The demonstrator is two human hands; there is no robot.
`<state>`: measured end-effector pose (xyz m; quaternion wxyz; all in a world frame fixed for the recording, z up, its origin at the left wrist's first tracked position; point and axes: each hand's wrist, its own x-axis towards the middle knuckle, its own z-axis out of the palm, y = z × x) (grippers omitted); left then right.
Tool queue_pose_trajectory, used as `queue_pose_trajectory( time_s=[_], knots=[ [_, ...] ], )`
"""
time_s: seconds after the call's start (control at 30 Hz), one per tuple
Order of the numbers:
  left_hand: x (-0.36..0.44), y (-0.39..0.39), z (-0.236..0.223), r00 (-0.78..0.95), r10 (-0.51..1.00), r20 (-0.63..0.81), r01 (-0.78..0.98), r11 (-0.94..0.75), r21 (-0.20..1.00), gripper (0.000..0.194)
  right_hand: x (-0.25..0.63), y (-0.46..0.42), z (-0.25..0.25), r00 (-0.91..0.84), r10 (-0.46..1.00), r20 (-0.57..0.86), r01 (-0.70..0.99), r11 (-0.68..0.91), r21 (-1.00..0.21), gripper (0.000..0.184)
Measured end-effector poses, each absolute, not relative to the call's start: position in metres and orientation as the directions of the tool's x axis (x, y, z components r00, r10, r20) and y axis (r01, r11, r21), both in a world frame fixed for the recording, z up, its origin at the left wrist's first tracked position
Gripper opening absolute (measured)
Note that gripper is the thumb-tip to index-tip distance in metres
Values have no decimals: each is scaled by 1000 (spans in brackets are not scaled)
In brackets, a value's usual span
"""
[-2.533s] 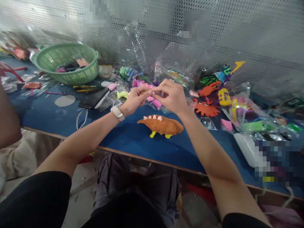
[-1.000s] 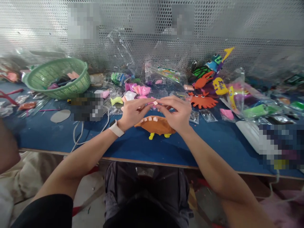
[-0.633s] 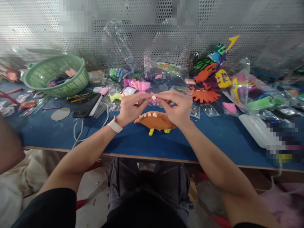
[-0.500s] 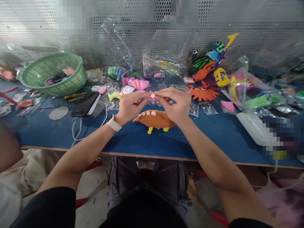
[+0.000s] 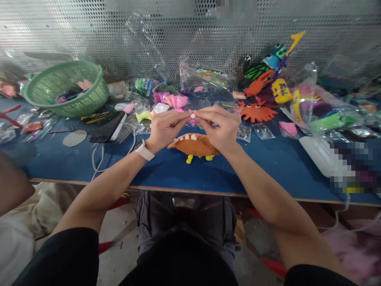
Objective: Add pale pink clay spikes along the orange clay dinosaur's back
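Between the fingertips of both hands is a small piece of pale clay point(image 5: 193, 116). My left hand point(image 5: 165, 128) pinches it from the left, a white-banded watch point(image 5: 145, 151) on that wrist. From the other side my right hand point(image 5: 222, 126) pinches the same piece with thumb and forefinger. Just below and behind the hands, an orange-brown clay figure point(image 5: 195, 146) rests on the blue table. Several pale tooth-like bits point(image 5: 187, 137) line its upper edge, and two yellow feet point(image 5: 189, 159) show underneath. My right hand hides part of its right end.
A green basket point(image 5: 89, 99) stands at the left, with a phone point(image 5: 105, 128) and its cable nearby. Clay packs point(image 5: 175, 100) lie at the back. On the right are an orange clay crab point(image 5: 257, 112), bagged clay and a white case point(image 5: 314, 153). A person sits at the left edge.
The pale piece looks smaller and rounder between my fingertips, which have closed in on it. My hands stay in nearly the same place; the view has shifted slightly.
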<state>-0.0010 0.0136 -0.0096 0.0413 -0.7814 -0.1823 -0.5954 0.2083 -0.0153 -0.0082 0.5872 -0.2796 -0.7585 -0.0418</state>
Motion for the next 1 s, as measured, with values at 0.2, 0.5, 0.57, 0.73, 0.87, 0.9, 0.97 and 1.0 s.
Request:
queue_pose_trajectory(
  time_s=[0.2,0.5,0.57,0.73,0.87,0.9,0.97,1.0],
  knots=[
    [-4,17,-10,237,210,948,403,-910,101,18,208,-15,-7,-151,380,913,504,824,-259,15],
    [-3,15,-8,239,175,955,331,-939,89,14,211,-16,-4,-226,364,904,520,830,-204,15],
    [-3,14,-8,243,174,954,345,-935,82,13,213,-15,-5,-226,373,900,531,822,-207,14],
    [-3,14,-10,255,235,938,388,-913,124,17,212,-16,-3,-210,309,928,546,824,-151,13],
    [-2,15,-10,250,191,949,345,-934,97,11,210,-18,-2,-208,287,935,529,837,-140,13],
    [-2,15,-11,247,181,952,334,-938,91,10,210,-18,-2,-207,290,934,531,835,-142,14],
    [-1,15,-11,252,169,953,328,-941,80,11,211,-18,-3,-211,308,928,550,822,-147,15],
    [-1,15,-11,256,167,952,333,-940,76,13,211,-18,-3,-215,316,924,562,814,-147,15]
  ],
)
